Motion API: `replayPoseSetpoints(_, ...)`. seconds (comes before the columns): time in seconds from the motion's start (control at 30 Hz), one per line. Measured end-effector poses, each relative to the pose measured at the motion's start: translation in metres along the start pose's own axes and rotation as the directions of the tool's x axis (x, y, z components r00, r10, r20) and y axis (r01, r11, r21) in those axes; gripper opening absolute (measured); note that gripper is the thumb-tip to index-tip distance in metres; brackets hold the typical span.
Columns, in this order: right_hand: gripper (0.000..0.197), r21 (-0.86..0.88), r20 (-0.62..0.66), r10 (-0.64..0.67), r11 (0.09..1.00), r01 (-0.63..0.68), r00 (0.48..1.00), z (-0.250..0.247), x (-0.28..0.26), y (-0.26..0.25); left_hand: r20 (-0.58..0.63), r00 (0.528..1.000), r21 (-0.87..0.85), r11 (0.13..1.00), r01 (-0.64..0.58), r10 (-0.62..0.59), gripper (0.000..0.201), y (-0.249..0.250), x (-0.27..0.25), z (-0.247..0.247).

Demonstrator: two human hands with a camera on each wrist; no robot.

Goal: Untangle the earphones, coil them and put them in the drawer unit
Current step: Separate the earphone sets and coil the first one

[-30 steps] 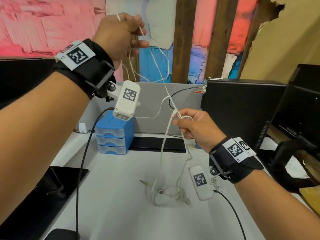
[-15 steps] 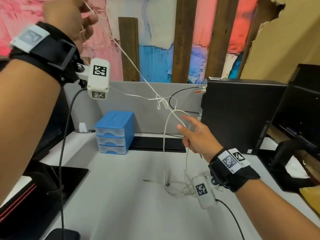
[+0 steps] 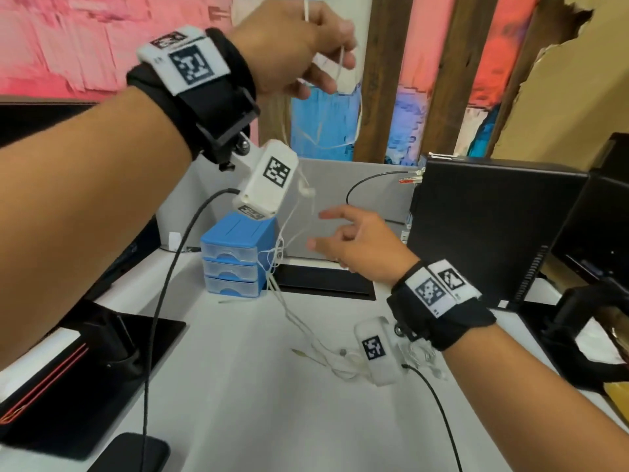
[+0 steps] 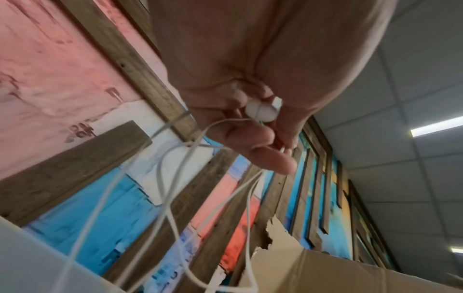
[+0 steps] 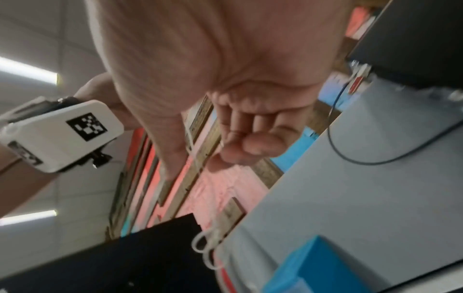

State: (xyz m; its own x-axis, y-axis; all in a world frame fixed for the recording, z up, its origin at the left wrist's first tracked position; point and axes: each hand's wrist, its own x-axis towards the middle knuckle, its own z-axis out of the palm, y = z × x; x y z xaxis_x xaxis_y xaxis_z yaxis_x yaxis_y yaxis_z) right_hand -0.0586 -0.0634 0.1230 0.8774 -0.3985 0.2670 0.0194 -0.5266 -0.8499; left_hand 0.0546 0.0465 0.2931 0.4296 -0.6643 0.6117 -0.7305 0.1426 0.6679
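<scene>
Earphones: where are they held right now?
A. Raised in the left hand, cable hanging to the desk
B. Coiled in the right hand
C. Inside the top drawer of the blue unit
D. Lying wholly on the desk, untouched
A. The left hand grips an earbud and the earphones cable high up; loose strands trail down to the desk.

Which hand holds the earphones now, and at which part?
The left hand pinches the earphones at one earbud; the right hand holds nothing.
</scene>
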Motion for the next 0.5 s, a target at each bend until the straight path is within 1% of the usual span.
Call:
replayPoseSetpoints(0.03, 0.051, 0.078, 0.059, -0.034, 0.997, 0.03, 0.998, 0.002, 0.001, -0.011, 0.014, 1.0, 0.018, 1.0, -0.019, 0.019, 0.02, 0.004, 0.002, 0.003)
replayPoseSetpoints(0.07, 0.05, 0.139, 0.123, -0.061, 0.989, 0.044, 0.991, 0.004, 0.002, -0.02, 0.017, 0.999, 0.031, 0.999, -0.036, 0.036, 0.02, 0.008, 0.003, 0.004)
replayPoseSetpoints(0.1, 0.043, 0.169, 0.187, -0.079, 0.984, 0.047, 0.979, 0.005, 0.002, -0.028, 0.012, 0.999, 0.04, 0.998, -0.052, 0.052, 0.021, 0.011, 0.005, 0.004)
replayPoseSetpoints(0.13, 0.032, 0.154, 0.231, -0.089, 0.987, 0.054, 0.969, 0.008, 0.003, -0.032, 0.01, 0.998, 0.044, 0.997, -0.065, 0.065, 0.02, 0.014, 0.005, 0.004)
replayPoseSetpoints(0.17, 0.023, 0.093, 0.254, -0.098, 0.993, 0.077, 0.962, 0.011, 0.003, -0.034, 0.007, 0.998, 0.043, 0.997, -0.07, 0.069, 0.02, 0.016, 0.007, 0.002)
replayPoseSetpoints(0.2, 0.02, -0.01, 0.257, -0.105, 0.994, 0.111, 0.961, 0.013, 0.003, -0.032, 0.005, 0.998, 0.036, 0.997, -0.067, 0.067, 0.019, 0.019, 0.008, -0.001)
replayPoseSetpoints(0.23, 0.024, -0.144, 0.259, -0.107, 0.978, 0.148, 0.96, 0.015, 0.004, -0.031, -0.003, 0.998, 0.028, 0.998, -0.059, 0.059, 0.018, 0.02, 0.009, -0.004)
replayPoseSetpoints(0.27, 0.031, -0.277, 0.268, -0.099, 0.945, 0.175, 0.958, 0.015, 0.006, -0.03, -0.016, 0.999, 0.014, 0.999, -0.046, 0.046, 0.017, 0.021, 0.01, -0.007)
replayPoseSetpoints(0.3, 0.037, -0.372, 0.269, -0.083, 0.91, 0.183, 0.96, 0.012, 0.008, -0.031, -0.033, 0.999, -0.004, 1.0, -0.029, 0.029, 0.018, 0.022, 0.011, -0.01)
replayPoseSetpoints(0.33, 0.039, -0.415, 0.249, -0.087, 0.89, 0.187, 0.965, 0.007, 0.01, -0.035, -0.044, 0.999, -0.016, 1.0, -0.019, 0.018, 0.018, 0.022, 0.01, -0.013)
replayPoseSetpoints(0.37, 0.037, -0.397, 0.2, -0.105, 0.9, 0.179, 0.974, -0.001, 0.014, -0.041, -0.049, 0.999, -0.017, 1.0, -0.019, 0.018, 0.019, 0.021, 0.011, -0.015)
replayPoseSetpoints(0.4, 0.033, -0.295, 0.097, -0.145, 0.941, 0.168, 0.985, -0.009, 0.018, -0.047, -0.05, 0.998, -0.019, 0.999, -0.027, 0.026, 0.019, 0.018, 0.01, -0.016)
replayPoseSetpoints(0.43, 0.031, -0.146, -0.033, -0.185, 0.973, 0.179, 0.982, -0.016, 0.02, -0.054, -0.05, 0.998, -0.027, 0.999, -0.033, 0.032, 0.017, 0.014, 0.009, -0.016)
replayPoseSetpoints(0.47, 0.031, -0.042, -0.137, -0.208, 0.978, 0.205, 0.968, -0.021, 0.021, -0.057, -0.052, 0.998, -0.04, 0.999, -0.032, 0.03, 0.016, 0.009, 0.007, -0.015)
replayPoseSetpoints(0.5, 0.032, -0.022, -0.17, -0.222, 0.975, 0.221, 0.96, -0.023, 0.02, -0.057, -0.057, 0.998, -0.055, 0.998, -0.024, 0.021, 0.015, 0.004, 0.006, -0.014)
